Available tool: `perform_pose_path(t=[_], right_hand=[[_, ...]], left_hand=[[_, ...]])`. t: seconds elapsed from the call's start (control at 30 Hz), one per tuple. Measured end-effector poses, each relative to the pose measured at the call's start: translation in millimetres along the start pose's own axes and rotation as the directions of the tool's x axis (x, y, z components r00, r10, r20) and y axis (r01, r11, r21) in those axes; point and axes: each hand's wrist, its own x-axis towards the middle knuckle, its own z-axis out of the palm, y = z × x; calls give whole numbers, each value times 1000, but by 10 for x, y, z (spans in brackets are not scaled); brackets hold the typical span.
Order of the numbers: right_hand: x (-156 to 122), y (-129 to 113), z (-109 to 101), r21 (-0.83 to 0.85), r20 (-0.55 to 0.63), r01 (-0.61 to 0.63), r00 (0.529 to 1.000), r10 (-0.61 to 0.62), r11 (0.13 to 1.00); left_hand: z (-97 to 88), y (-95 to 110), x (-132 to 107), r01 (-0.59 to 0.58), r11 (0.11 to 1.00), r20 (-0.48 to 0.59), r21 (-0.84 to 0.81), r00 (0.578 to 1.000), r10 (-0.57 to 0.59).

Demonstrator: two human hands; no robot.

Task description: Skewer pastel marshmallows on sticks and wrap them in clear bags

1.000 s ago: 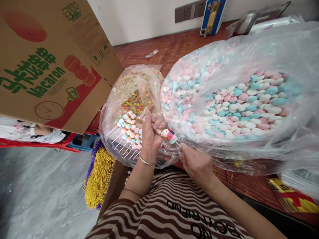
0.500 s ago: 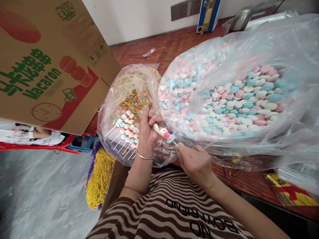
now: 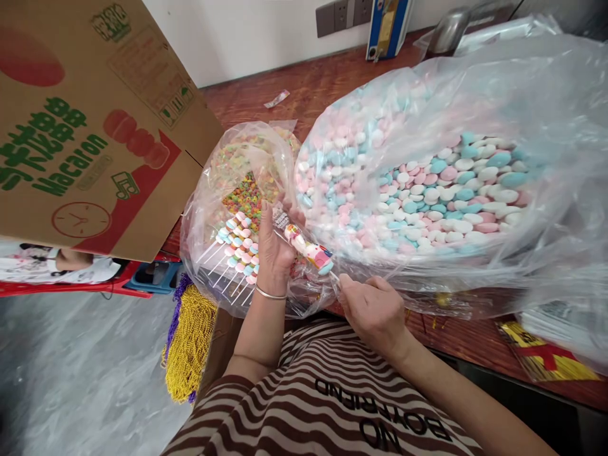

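Note:
My right hand (image 3: 373,310) is closed on the white stick of a marshmallow skewer (image 3: 311,251), just below its blue bottom piece. The skewer's pink, white and blue pieces sit in a clear printed wrapper that slants up to the left. My left hand (image 3: 278,250), with a bangle at the wrist, is open behind the wrapper's upper end, thumb raised and apart. Some of its fingers are hidden by the wrapper. Left of it, several finished skewers (image 3: 240,247) lie side by side on a clear plastic bag (image 3: 194,221) of small colourful candy rings (image 3: 242,193).
A big clear bag (image 3: 342,114) of pink, white and blue candies (image 3: 441,196) covers the table's right side. A cardboard box (image 3: 95,209) stands at left. Gold bead strings (image 3: 190,342) hang below it. A yellow packet (image 3: 546,354) lies at the right edge.
My left fingers have loosened from a pinch at the wrapper's top and spread, showing more of the skewer and the printed wrapper. My right hand keeps its hold. The view has shifted slightly.

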Motion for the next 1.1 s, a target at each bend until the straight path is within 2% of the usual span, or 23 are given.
perform_pose_path(t=[0.1,0.27,0.33,0.43,0.53,0.6,0.73,0.9,1.1], right_hand=[[12,-48,46,-13,0,-19,1000,19,1000],[80,-88,110,-6,0,-85,996,85,996],[70,-59,89,-8,11,-104,995,104,995],[10,-3,27,-13,15,-73,997,74,997],[-60,14,-7,-23,6,-21,1000,21,1000],[-86,2,2,-40,-1,8,1000,-8,999],[-93,-32,51,-42,-18,-6,1000,5,999],[-54,-48,41,19,-14,-70,997,70,997],[90,-90,4,77,28,-206,978,204,975]], left_hand=[[16,-79,-27,35,999,71,1,997,-35],[-67,-567,-321,146,981,130,130,978,-163],[-111,-632,-375,162,969,171,188,966,-195],[-125,-484,-286,118,978,198,173,968,-152],[-68,-231,-122,16,995,159,99,987,-32],[-20,-143,-71,15,996,150,91,988,-29],[37,-239,-154,114,990,162,85,979,-126],[47,-411,-306,181,983,202,34,962,-184],[76,-448,-346,173,983,192,58,965,-181]])
